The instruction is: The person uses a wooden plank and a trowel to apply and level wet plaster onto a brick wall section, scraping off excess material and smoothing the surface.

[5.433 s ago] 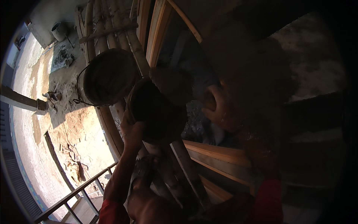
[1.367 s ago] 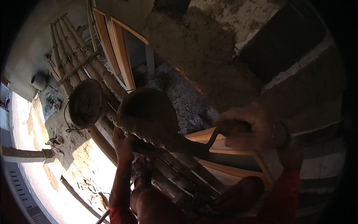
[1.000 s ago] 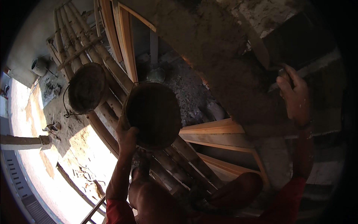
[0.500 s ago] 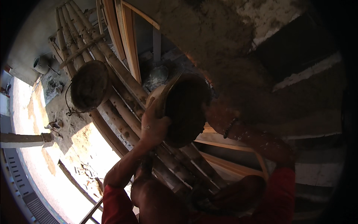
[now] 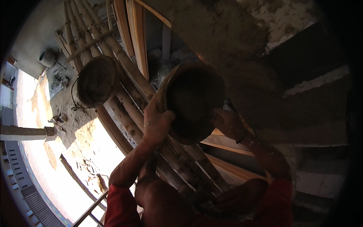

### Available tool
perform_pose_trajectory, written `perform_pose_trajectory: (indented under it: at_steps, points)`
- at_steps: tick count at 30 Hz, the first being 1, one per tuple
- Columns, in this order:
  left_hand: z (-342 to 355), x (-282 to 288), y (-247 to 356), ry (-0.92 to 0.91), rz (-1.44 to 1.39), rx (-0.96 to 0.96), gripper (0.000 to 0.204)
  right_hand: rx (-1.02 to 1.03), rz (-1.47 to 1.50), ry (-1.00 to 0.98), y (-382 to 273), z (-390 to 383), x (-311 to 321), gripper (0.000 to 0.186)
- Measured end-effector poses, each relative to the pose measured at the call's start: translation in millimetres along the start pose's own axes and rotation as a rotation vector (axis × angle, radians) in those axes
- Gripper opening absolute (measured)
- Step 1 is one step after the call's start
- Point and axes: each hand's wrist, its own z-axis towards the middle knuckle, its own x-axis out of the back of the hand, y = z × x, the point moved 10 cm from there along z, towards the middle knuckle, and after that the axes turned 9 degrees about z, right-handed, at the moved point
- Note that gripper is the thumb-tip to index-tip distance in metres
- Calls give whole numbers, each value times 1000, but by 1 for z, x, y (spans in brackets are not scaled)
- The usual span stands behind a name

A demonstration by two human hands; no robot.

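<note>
My left hand point(image 5: 158, 123) is wrapped round the left rim of a dirty round bucket point(image 5: 162, 92), its thumb over the edge. The bucket is tipped so that its dark inside faces me; what it contains is too dim to make out. On the opposite side, my right hand point(image 5: 230, 123) is closed at the rim, fingers curled over the edge. Another bucket point(image 5: 112, 75), with a wire handle and a grey-caked inside, rests to the left on a platform of wooden poles point(image 5: 132, 70).
Rough, patchy plaster covers the wall point(image 5: 234, 38) at the upper right. A wooden frame point(image 5: 140, 38) stands beyond the poles, with more timber point(image 5: 236, 170) below my right arm. Far down at the left are a third bucket point(image 5: 46, 58) and sunlit ground with rubble point(image 5: 89, 170).
My right hand, blurred beside the wall before, has come down and left to the bucket's rim. The bucket has turned its mouth more toward me. My left hand keeps its hold.
</note>
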Motion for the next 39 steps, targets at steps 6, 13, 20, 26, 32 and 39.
perform_pose_trajectory:
  at_steps: [6, 13, 20, 26, 32, 39]
  points:
    - [0, 22, 1, 62, -134, 13, 64, -111, -50, -16, -15, 10, 35, 35]
    - [-12, 54, -9, 164, -109, -26, 63, -114, -47, -36, -107, 17, 109, 37]
    - [-34, 80, -25, 259, -131, -7, 64, 147, 193, -215, -203, -1, 176, 40]
    - [-48, 82, -17, 240, -88, -22, 68, -342, -41, 545, -127, 3, 303, 43]
    - [-39, 52, 17, 143, -40, -73, 69, -218, -64, 577, -144, -47, 346, 46]
    - [-30, -4, 88, -31, 116, -139, 66, 148, -557, 18, -126, -42, 164, 36]
